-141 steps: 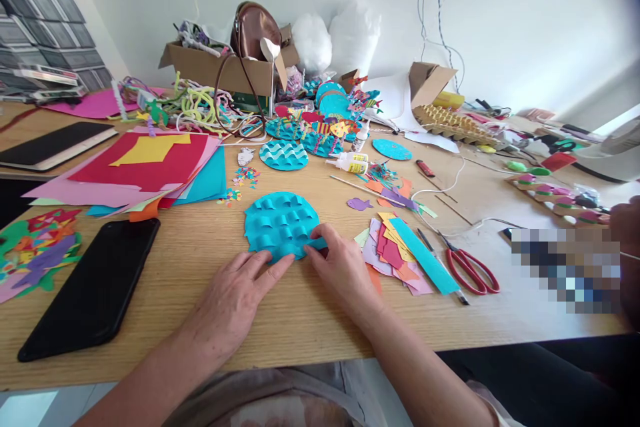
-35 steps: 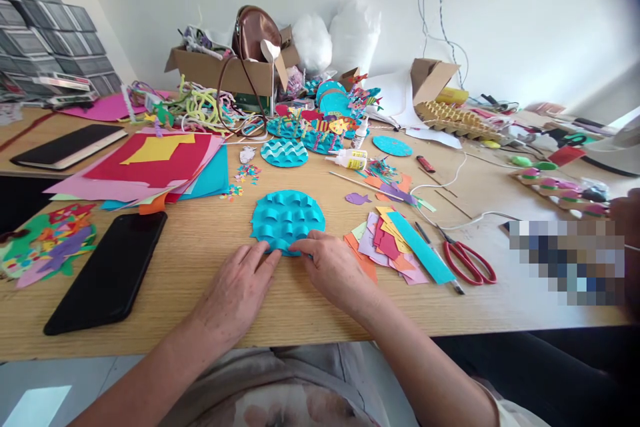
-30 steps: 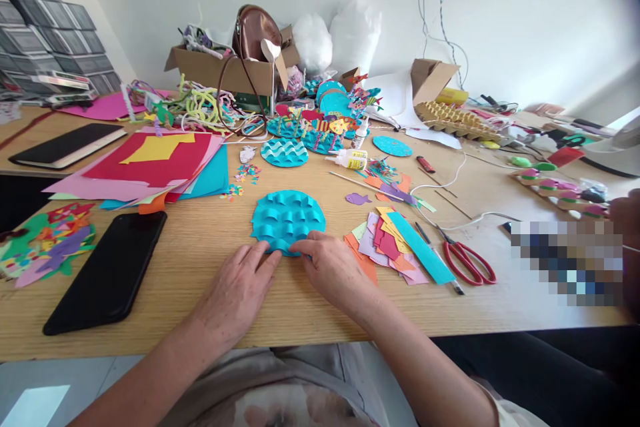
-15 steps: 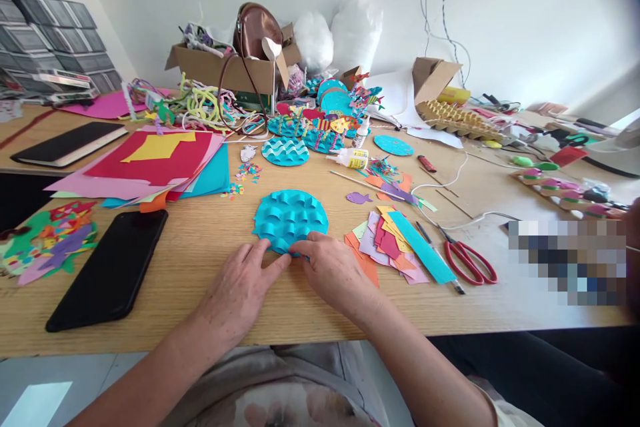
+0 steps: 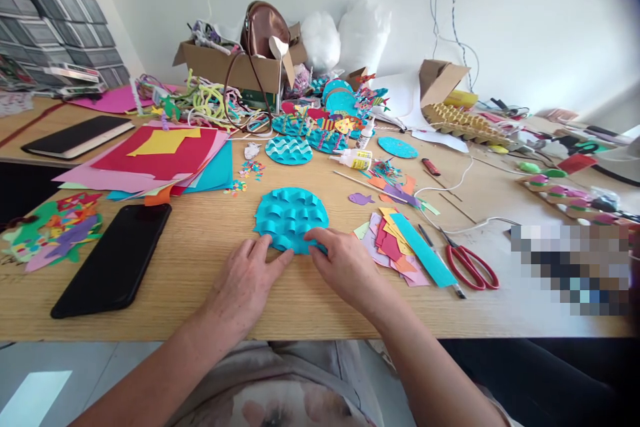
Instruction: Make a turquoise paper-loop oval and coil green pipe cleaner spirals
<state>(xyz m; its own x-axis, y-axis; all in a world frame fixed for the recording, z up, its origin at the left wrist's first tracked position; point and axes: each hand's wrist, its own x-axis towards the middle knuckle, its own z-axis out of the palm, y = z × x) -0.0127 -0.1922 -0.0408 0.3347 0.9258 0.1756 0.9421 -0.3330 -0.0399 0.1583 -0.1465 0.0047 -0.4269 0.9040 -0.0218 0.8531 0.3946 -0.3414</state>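
A round blue paper disc [image 5: 291, 213] lies on the table in front of me, with rows of wavy blue paper strips standing up across it. My left hand [image 5: 245, 277] holds the disc at its near left edge, thumb and index finger set apart against the rim. At the near right edge, the bent index finger and thumb of my right hand [image 5: 343, 267] pinch the frontmost blue strip down on the disc. The undersides of the fingertips are hidden. To the right lie a loose blue paper strip [image 5: 423, 250], paper scraps [image 5: 387, 243] and red-handled scissors [image 5: 470, 265].
A black phone [image 5: 113, 260] and stacked coloured sheets [image 5: 150, 153] lie left. Behind the disc are a similar wavy disc [image 5: 289, 151], a glue bottle [image 5: 356, 159] and a purple paper fish [image 5: 361, 199]. A cardboard box [image 5: 215, 70] stands at the back.
My right hand has slid a little right along the disc's near edge. The left hand stays almost in place at the rim. The camera view has shifted slightly.
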